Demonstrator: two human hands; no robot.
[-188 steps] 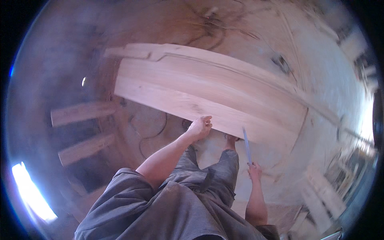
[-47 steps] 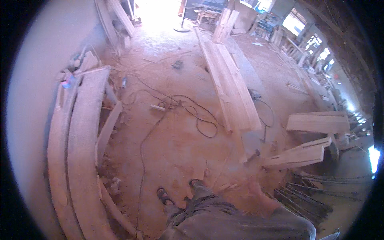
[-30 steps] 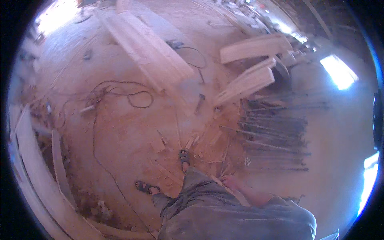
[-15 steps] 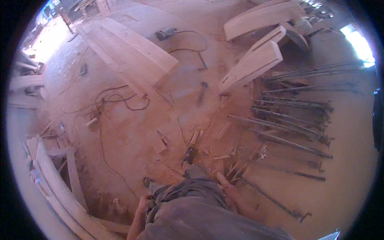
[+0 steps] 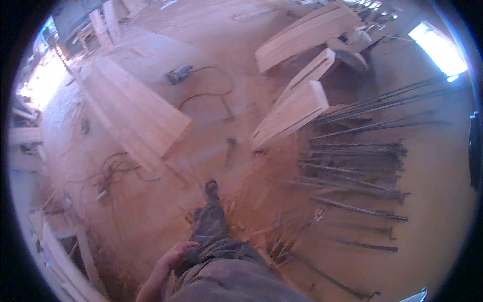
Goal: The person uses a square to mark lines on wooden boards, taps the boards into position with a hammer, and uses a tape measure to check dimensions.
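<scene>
My left hand (image 5: pixel 177 253) hangs beside my left thigh, next to my dark trousers (image 5: pixel 210 224). Its fingers look loosely stretched, with nothing seen in them, though the picture is a little blurred. My right hand is out of sight. One foot (image 5: pixel 212 189) is stretched forward on the dusty floor. Ahead of it lies a dark, hammer-shaped tool (image 5: pixel 230 150). Wide wooden boards (image 5: pixel 136 108) lie at the left ahead, and a slotted wooden piece (image 5: pixel 297 113) rests to the right.
A corded power tool (image 5: pixel 179 74) lies beyond the boards. Several long metal clamps (image 5: pixel 359 206) lean along the right wall. A curved wooden panel (image 5: pixel 307 34) stands at the back right. Cables (image 5: pixel 113 168) and offcuts (image 5: pixel 266 229) litter the floor; planks (image 5: pixel 55 256) stand at the left.
I have stepped forward, one foot now further ahead. The boards, slotted piece and clamps sit nearer and lower in view. My left hand has swung slightly forward beside the thigh.
</scene>
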